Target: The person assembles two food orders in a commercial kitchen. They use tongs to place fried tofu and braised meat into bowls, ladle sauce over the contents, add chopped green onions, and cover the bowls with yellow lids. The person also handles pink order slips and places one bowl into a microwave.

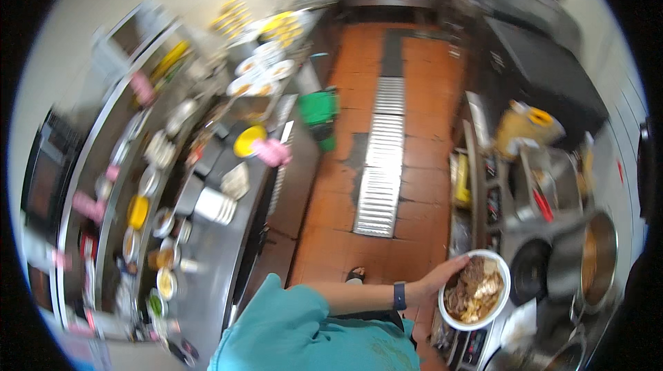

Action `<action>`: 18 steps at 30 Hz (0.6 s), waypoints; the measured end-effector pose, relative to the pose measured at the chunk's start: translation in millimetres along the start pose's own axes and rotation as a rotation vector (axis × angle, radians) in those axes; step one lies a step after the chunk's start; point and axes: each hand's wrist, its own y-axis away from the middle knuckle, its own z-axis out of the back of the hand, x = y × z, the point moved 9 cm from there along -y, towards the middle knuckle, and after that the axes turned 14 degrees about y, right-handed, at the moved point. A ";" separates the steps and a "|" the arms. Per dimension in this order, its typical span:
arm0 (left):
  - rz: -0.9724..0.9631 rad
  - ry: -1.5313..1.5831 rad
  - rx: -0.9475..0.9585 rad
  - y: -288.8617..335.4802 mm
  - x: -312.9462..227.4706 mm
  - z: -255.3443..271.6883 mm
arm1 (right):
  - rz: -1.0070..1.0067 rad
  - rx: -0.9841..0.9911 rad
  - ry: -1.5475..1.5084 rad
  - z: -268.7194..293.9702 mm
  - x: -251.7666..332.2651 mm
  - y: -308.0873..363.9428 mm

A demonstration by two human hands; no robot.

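Note:
My left arm, in a turquoise short sleeve with a dark wristband, reaches across to the right. At its end my left hand (442,278) is closed on the left side of a white round bowl (505,287). Sliced brown meat (472,276) and paler, yellowish pieces fill the bowl, tilted so its contents show. It is held over the edge of the right-hand cooking counter, beside a black round pan or lid (530,271). My right hand does not show.
Large metal pots (583,257) stand far right, with a red-handled tool (543,205) above them. Along the left run a steel counter (214,253) with stacked white containers (215,205), a yellow bowl (247,141) and plates (266,70). A metal floor grate (380,177) divides the tiled aisle.

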 end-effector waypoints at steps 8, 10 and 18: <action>-0.221 0.308 -0.019 68.9 -85.1 103.8 | 0.312 0.504 -0.505 -97.4 227.1 67.8; -0.317 0.259 -0.054 104.2 -121.4 126.2 | 0.379 0.667 -0.586 -118.9 280.2 106.1; -0.643 0.225 -0.370 295.6 -248.2 209.5 | 0.599 1.290 -0.693 -241.6 448.9 273.1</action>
